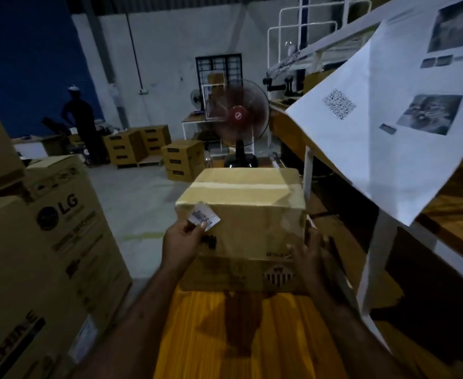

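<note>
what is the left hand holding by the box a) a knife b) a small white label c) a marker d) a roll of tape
B: the left hand pinches a small white label with dark print at the upper left corner of the cardboard box, whose right edge the right hand touches.

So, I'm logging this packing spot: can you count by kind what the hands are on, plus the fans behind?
box, taped, right hand flat against its side: 1
label, pinched by the left hand: 1
Fans: 2, a red fan and a smaller fan behind it
Total: 4
</note>
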Action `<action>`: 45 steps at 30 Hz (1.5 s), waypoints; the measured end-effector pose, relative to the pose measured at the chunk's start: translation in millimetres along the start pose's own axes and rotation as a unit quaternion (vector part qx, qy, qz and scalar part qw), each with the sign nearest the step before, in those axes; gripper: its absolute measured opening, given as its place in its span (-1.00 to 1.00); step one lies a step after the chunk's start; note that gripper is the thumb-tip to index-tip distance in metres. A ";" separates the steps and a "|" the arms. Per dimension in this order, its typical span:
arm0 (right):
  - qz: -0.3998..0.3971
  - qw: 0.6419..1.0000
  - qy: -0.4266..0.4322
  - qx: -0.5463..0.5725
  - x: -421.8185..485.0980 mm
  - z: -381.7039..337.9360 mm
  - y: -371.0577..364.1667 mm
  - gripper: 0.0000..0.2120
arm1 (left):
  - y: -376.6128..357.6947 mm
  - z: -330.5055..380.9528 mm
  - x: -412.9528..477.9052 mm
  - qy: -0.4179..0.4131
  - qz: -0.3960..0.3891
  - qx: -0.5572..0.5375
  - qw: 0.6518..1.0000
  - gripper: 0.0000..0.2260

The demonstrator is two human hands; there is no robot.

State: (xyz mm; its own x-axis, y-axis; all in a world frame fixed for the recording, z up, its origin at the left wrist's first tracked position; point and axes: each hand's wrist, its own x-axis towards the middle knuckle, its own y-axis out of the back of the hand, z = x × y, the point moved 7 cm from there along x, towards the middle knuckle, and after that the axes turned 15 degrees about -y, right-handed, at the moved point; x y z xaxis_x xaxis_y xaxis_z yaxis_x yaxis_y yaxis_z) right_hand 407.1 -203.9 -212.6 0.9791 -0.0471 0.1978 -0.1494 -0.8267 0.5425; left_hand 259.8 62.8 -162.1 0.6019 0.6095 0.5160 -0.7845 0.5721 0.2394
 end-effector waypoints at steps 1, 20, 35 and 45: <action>-0.015 1.000 -0.016 0.007 4.2 1.0 -9.0 -0.49 | -4.8 -4.1 4.9 0.009 -0.006 0.011 1.000 -0.89; -0.488 0.820 -0.158 0.253 -248.3 -51.2 -89.5 -0.87 | 99.4 -16.8 -216.7 0.210 0.032 -0.094 0.973 -0.91; -0.710 0.686 0.114 0.112 -506.2 -97.5 -82.5 -0.97 | 323.5 54.0 -456.6 0.234 0.324 0.011 0.916 -0.89; -0.835 0.549 -0.003 0.047 -732.9 -70.0 -49.7 -0.93 | 425.7 97.4 -654.1 0.252 0.499 -0.005 0.829 -0.86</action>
State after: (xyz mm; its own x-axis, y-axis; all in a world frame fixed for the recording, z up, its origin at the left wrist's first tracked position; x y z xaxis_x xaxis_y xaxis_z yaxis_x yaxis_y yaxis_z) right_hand -312.7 -89.0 -327.4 -0.2584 0.8182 -0.5137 0.9638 0.2544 -0.0797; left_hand -482.3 -145.9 -317.6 -0.3579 0.9327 0.0436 -0.9299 -0.3517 -0.1079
